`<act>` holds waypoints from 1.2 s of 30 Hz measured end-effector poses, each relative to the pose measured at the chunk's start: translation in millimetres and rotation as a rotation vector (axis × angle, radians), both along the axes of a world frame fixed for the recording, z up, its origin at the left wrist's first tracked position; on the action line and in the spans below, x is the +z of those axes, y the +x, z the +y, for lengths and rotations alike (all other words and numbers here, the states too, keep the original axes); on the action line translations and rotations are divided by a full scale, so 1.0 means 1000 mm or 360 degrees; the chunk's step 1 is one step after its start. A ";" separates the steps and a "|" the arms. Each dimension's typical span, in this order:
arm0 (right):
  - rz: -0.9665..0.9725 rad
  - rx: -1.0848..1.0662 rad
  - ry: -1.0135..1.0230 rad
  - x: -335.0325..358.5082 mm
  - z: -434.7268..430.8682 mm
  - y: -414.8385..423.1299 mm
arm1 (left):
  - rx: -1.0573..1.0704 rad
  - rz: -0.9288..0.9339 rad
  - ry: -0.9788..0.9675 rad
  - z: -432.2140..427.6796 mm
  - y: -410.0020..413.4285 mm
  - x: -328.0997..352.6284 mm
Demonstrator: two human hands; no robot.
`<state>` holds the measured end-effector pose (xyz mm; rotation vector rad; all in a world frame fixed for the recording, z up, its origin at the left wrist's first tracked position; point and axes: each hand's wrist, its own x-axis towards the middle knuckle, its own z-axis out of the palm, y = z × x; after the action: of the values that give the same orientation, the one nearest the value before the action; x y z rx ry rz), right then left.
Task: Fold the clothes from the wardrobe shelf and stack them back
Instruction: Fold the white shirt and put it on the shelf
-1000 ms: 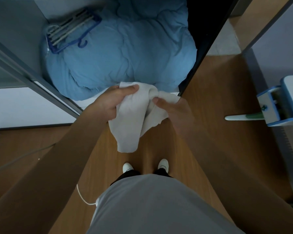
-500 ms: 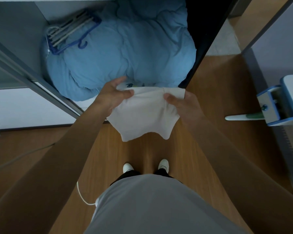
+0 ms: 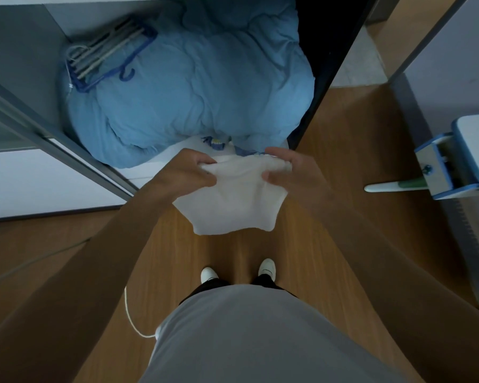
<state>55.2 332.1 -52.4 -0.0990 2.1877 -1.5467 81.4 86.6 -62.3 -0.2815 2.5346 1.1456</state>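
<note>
The white garment (image 3: 233,200), bunched a second ago, now hangs spread just in front of the blue duvet (image 3: 194,87). The left hand (image 3: 186,172) and right hand (image 3: 291,172) each pinch its top edge, fingers (image 3: 201,160) curled on the fabric. Judgement: it is ready for the first fold.

Count: one white garment, one patterned cloth (image 3: 216,142) at the duvet's front edge, one duvet, one hanger bundle (image 3: 105,56).

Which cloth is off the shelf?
The white cloth, pinched at its top edge by the left hand and right hand; the blue duvet and patterned piece lie in the wardrobe.
</note>
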 end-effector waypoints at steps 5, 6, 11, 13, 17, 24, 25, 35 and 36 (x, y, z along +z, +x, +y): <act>0.0565 0.0317 0.0696 -0.015 -0.006 0.004 | -0.0072 0.0047 -0.0051 -0.011 0.001 0.000; 0.0618 0.0304 0.0728 -0.018 -0.006 0.004 | -0.0089 0.0043 -0.0094 -0.012 0.000 -0.001; 0.0855 0.0316 0.0818 -0.022 -0.005 -0.004 | -0.0072 0.0192 -0.0270 -0.025 -0.004 -0.007; 0.0801 0.0265 0.0695 -0.018 -0.003 -0.006 | -0.0051 0.0266 -0.0311 -0.032 -0.004 -0.010; 0.0458 0.0279 0.0263 -0.008 0.002 -0.009 | 0.0113 0.0408 -0.0039 -0.042 -0.003 -0.009; -0.0175 -0.0298 -0.0478 0.006 0.006 -0.021 | 0.0458 0.0373 0.0588 -0.038 0.003 -0.004; -0.0244 -0.0329 -0.0597 0.006 0.007 -0.023 | 0.0502 0.0368 0.0674 -0.035 0.003 -0.004; -0.0455 0.0003 -0.0659 -0.028 -0.017 0.015 | 0.0988 0.0054 0.1053 -0.033 -0.013 0.010; -0.0547 -0.0014 -0.0709 -0.028 -0.020 0.015 | 0.1027 0.0046 0.0988 -0.039 -0.015 0.011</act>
<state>70.3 312.6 -80.2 0.0361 1.5624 -1.8741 66.6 47.7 -51.0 -0.9480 1.9997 2.0965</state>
